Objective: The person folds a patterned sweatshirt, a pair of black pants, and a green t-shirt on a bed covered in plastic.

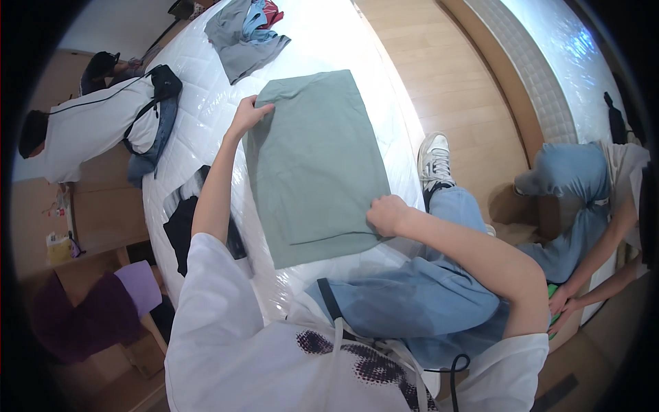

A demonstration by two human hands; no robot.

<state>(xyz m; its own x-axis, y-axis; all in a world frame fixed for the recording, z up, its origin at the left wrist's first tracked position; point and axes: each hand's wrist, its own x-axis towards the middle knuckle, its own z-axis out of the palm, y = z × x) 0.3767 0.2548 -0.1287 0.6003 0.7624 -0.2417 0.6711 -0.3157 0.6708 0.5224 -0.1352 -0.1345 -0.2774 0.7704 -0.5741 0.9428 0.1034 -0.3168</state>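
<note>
A sage-green piece of cloth (312, 158), folded into a long rectangle, lies flat before me on the plastic-covered mattress (364, 38). Its kind of garment cannot be made out. At its far left corner my left hand (251, 115) pinches the edge, thumb on top. My right hand (389, 215) is closed on the near right edge, with the fingers curled under and partly hidden. A fold line runs across the cloth near its close end.
Grey, blue and red clothes (250, 34) lie heaped at the far end. Dark clothing (184, 223) sits left of my left forearm. Other people are on the left and at the right, beside a second wrapped mattress (549, 103). Wooden floor (439, 75) runs between the mattresses.
</note>
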